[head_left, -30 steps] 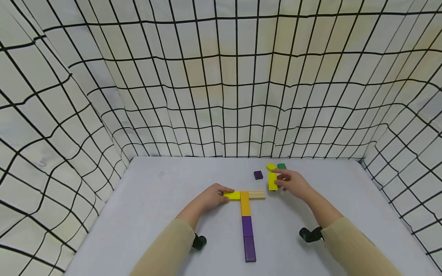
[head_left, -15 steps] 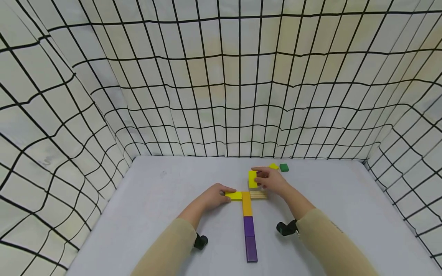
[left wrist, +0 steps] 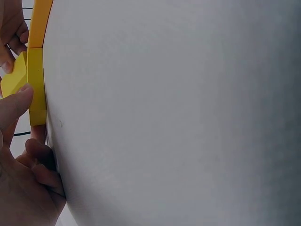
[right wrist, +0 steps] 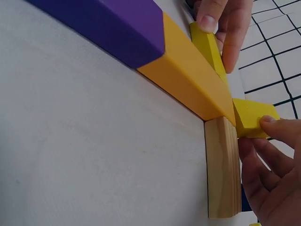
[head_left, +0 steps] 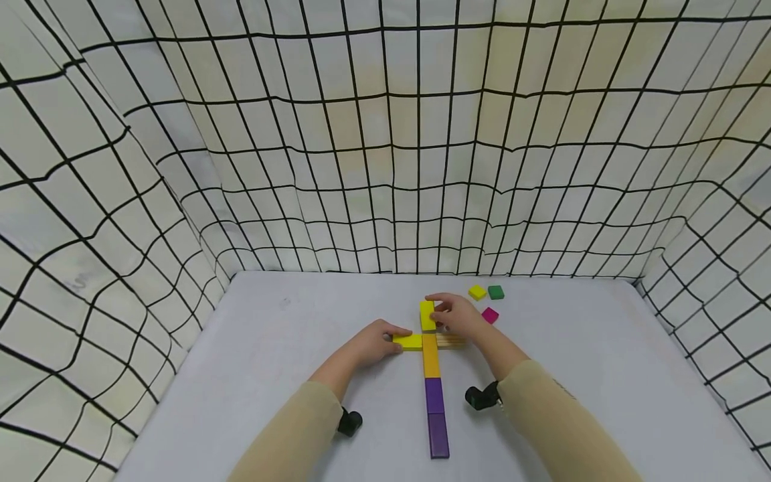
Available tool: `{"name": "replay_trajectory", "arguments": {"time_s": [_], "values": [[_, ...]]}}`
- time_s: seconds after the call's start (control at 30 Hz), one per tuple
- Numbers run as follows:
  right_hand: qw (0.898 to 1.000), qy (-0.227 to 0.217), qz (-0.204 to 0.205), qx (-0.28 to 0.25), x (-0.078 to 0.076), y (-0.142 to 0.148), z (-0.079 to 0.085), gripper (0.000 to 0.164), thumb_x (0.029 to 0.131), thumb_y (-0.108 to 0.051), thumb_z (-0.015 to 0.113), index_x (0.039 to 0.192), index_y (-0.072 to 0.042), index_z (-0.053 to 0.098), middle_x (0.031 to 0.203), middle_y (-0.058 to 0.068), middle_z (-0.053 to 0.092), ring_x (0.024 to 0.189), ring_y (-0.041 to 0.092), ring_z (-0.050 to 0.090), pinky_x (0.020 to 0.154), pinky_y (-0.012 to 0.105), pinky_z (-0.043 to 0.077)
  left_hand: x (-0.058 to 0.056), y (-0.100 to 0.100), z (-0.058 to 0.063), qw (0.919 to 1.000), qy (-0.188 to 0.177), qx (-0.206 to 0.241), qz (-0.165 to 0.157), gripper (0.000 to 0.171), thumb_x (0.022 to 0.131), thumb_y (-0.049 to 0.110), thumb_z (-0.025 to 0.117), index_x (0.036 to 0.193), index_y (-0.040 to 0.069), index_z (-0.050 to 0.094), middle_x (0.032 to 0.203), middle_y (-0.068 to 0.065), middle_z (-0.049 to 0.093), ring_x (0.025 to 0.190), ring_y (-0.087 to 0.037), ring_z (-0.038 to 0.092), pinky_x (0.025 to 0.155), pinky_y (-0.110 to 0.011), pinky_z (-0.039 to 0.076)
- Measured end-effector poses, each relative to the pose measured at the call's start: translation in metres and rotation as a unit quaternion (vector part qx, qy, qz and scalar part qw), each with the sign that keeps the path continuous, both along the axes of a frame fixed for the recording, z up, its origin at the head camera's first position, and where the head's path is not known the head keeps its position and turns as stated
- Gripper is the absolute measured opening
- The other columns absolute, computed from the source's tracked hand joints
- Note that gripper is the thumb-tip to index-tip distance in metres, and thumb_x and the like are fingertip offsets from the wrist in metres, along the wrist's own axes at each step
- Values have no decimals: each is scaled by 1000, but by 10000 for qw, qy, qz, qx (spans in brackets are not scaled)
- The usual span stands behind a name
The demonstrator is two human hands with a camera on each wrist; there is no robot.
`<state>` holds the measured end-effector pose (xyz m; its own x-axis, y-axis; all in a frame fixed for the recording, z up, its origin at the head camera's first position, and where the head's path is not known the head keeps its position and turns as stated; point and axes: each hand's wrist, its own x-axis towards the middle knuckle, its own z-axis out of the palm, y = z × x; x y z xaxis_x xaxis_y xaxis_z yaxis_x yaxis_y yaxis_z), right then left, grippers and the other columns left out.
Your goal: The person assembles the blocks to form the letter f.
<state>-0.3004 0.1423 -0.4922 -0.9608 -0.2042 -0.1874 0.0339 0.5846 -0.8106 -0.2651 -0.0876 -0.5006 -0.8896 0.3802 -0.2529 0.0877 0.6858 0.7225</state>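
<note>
In the head view, my left hand (head_left: 375, 343) pinches a yellow block (head_left: 408, 343) lying flat against the left side of an orange block (head_left: 430, 356). My right hand (head_left: 459, 316) holds a second yellow block (head_left: 427, 316) by thumb and fingers, close behind the orange block's far end. A plain wooden block (head_left: 450, 341) lies on the orange block's right side, partly under the right hand. Two purple blocks (head_left: 434, 395) continue the row toward me. The right wrist view has the held yellow block (right wrist: 254, 117) right at the corner of orange and wooden blocks.
Toward the back right lie small yellow (head_left: 477, 292), green (head_left: 496, 292) and pink (head_left: 490, 315) blocks. A dark blue block (right wrist: 246, 197) shows behind the wooden one in the right wrist view. Black netting (head_left: 385, 147) surrounds the white table (head_left: 289, 375).
My right hand has carried its yellow block leftward, from beyond the wooden block to behind the orange one. The pink block has come into view. My left hand keeps its place.
</note>
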Motion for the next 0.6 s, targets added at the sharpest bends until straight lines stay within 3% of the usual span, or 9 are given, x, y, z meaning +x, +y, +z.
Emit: {"name": "replay_trajectory", "arguments": {"time_s": [0.2,0.4,0.6], "values": [[9998,-21,-77,179,0,-2,-2,40,96,-17,66,136,-23,61,114,10,65,83,19,65,80,32,57,-1,1,-1,10000,10,12,6,32,94,18,68,124,27,71,130,-9,57,128,-32,48,109,-56,35],[9969,56,-42,779,1,-3,-3,40,97,-20,65,137,-22,60,118,10,65,93,21,61,85,35,56,1,0,1,10000,31,52,-30,32,93,17,69,124,25,72,131,-10,57,128,-32,48,109,-56,35],[9939,41,43,1100,-1,-5,-5,42,97,-23,65,138,-21,59,117,9,64,92,20,58,82,32,55,1,0,2,9999,48,93,-51,32,93,17,69,124,24,72,131,-11,57,129,-33,47,109,-57,34]]}}
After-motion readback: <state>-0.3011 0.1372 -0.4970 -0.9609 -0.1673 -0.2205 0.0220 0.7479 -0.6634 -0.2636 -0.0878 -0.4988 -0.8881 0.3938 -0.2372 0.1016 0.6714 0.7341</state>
